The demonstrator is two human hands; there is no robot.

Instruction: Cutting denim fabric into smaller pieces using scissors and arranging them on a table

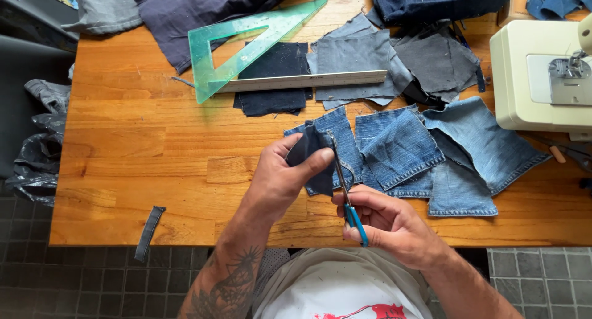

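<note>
Scissors: blue handles. Held denim patch: dark navy. Set square: translucent green. Denim squares: faded blue. Counter: orange-brown wood. Sewing machine: cream.

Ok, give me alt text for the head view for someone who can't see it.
Left hand pinches a dark denim piece while right hand cuts it with blue-handled scissors, above a wooden table strewn with denim squares.

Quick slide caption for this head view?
Left hand holds a dark denim patch while right hand cuts it with blue-handled scissors.
</note>
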